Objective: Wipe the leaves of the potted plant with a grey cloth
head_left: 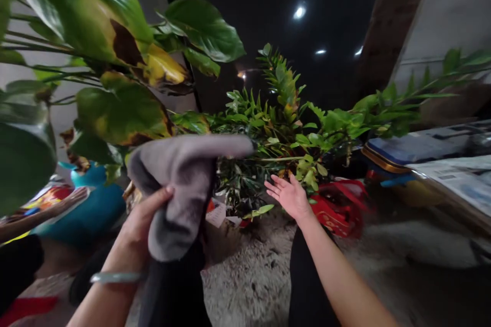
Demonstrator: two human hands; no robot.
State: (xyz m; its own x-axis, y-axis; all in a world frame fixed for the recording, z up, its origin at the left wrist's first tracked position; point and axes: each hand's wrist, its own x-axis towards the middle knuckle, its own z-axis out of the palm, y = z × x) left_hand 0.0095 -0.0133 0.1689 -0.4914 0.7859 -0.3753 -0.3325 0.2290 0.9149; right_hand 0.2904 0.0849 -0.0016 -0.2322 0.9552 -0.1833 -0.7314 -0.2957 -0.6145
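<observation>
My left hand (140,225), with a pale bangle on its wrist, is closed on a grey cloth (184,173), thumb on top. The cloth is bunched, and one end sticks out to the right, blurred. Just behind it hang the broad leaves of a large plant (126,107), some with yellow and brown patches. My right hand (289,196) holds nothing; its fingers are spread, palm partly up. It is in front of a smaller leafy plant (307,148) and left of a red container with a gold pattern (339,209).
At the left another person's arm (42,214) reaches across a teal object (95,209). Rough grey floor (249,286) lies between my dark-clothed legs. On the right stands a table edge with newspaper (460,179) and a blue-lidded box (399,148). Dark glass with light reflections (299,12) rises behind.
</observation>
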